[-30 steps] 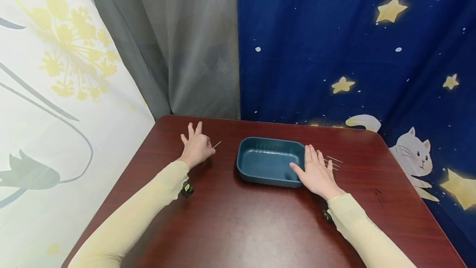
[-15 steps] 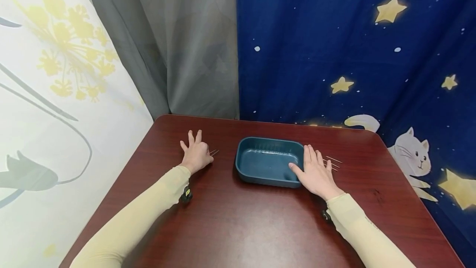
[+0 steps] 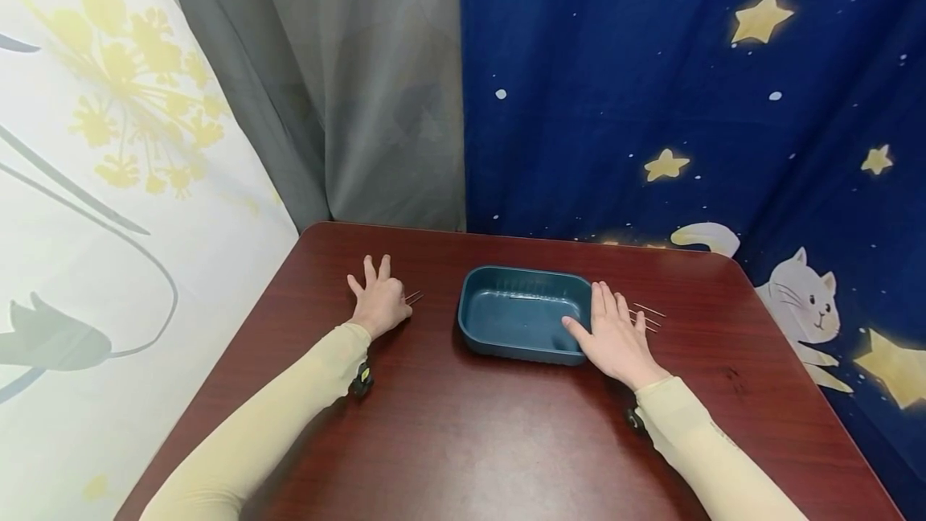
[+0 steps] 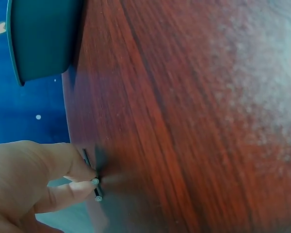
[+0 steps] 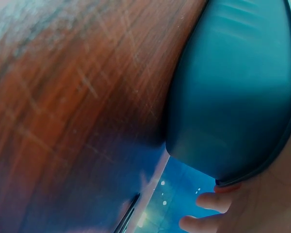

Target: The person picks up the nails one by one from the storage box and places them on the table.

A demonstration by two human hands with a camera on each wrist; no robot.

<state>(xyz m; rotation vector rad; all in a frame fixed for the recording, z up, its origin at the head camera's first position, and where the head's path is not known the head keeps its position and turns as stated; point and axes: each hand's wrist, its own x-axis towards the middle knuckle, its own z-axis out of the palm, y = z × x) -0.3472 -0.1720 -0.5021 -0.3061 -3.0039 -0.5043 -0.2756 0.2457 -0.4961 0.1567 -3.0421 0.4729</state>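
My left hand [image 3: 379, 302] is low over the left part of the table, thumb and index finger pinched together and the other fingers spread. Between those fingertips, in the left wrist view, is the round head of a thin metal nail [image 4: 95, 181]. A second nail [image 4: 98, 198] shows its head right beside it. Both shafts point toward the blue-green plastic box [image 3: 524, 316] at mid-table. My right hand [image 3: 616, 340] rests with straight fingers along the box's right end, its thumb over the rim. Several more nails [image 3: 649, 310] lie just beyond its fingers.
The dark red wooden table [image 3: 463, 441] has its far edge close behind the box and hands. Grey [image 3: 394, 87] and blue star-patterned curtains [image 3: 579, 103] hang behind it. A white patterned curtain [image 3: 87, 264] hangs at the left.
My left hand has lowered toward the table with its nail, then shifted slightly left; a second nail shows beside it. The right hand and box have stayed in place.
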